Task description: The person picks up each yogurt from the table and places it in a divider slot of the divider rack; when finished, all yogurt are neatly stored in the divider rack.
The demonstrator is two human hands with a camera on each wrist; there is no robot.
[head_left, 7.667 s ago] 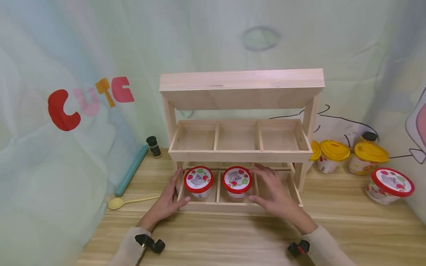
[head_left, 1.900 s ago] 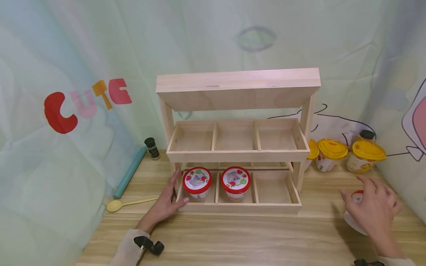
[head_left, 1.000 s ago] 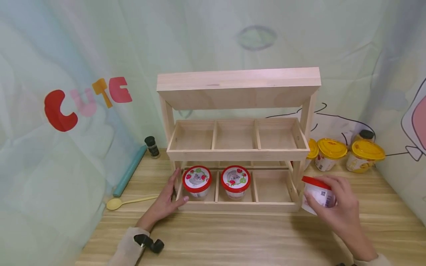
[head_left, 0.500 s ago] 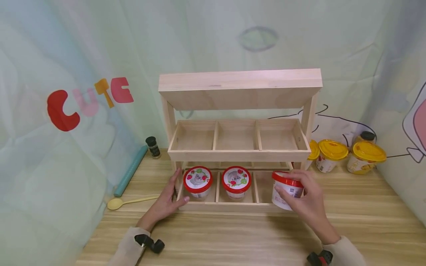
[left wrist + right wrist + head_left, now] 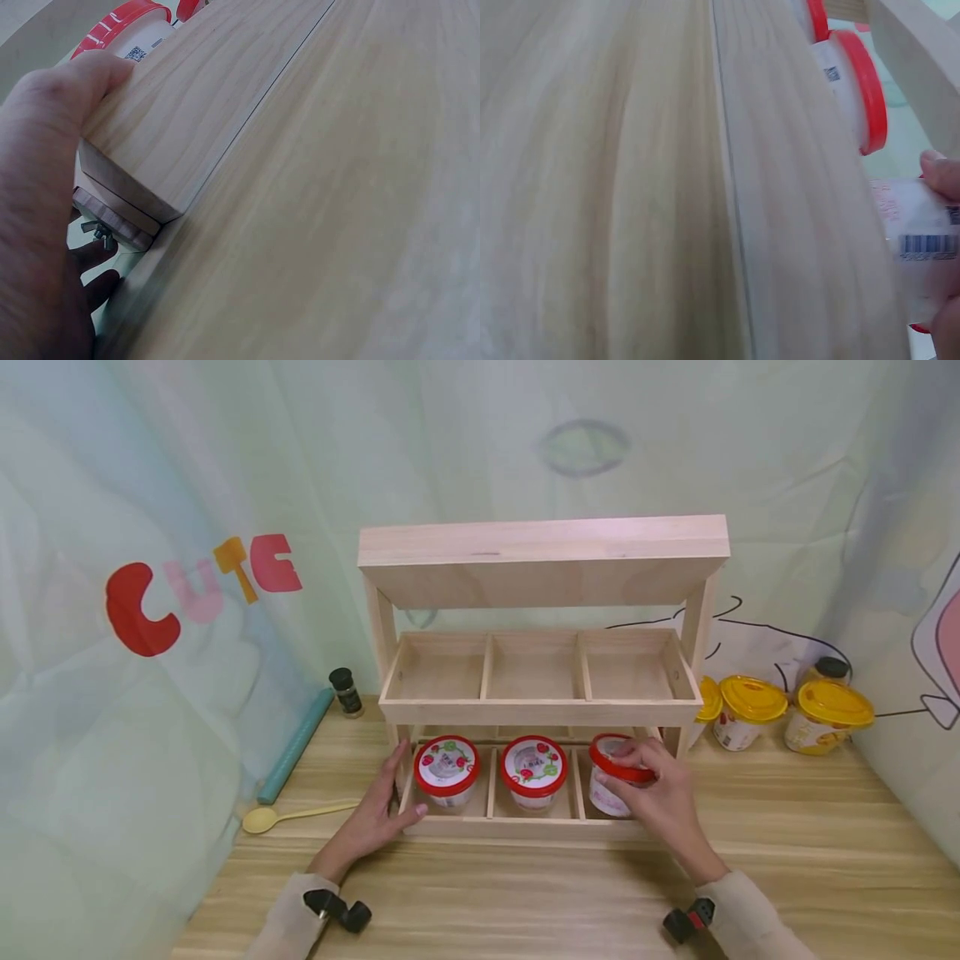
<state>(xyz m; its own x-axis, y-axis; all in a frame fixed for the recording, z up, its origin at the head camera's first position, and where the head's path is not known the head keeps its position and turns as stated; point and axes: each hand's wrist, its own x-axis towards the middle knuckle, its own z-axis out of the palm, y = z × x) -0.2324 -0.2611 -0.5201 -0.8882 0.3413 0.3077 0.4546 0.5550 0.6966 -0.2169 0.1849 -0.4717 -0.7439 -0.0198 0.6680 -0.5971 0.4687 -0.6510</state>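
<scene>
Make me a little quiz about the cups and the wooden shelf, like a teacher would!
1. True or false: the right hand holds a red-lidded cup at the right compartment of the bottom tray.
2. How many yellow-lidded cups stand on the table beside the shelf? A) one B) three C) five
3. What does the left hand rest against?

Key
1. True.
2. B: three, though one is mostly hidden behind the shelf's post.
3. The left end of the bottom tray, with the thumb on its front corner.
</scene>
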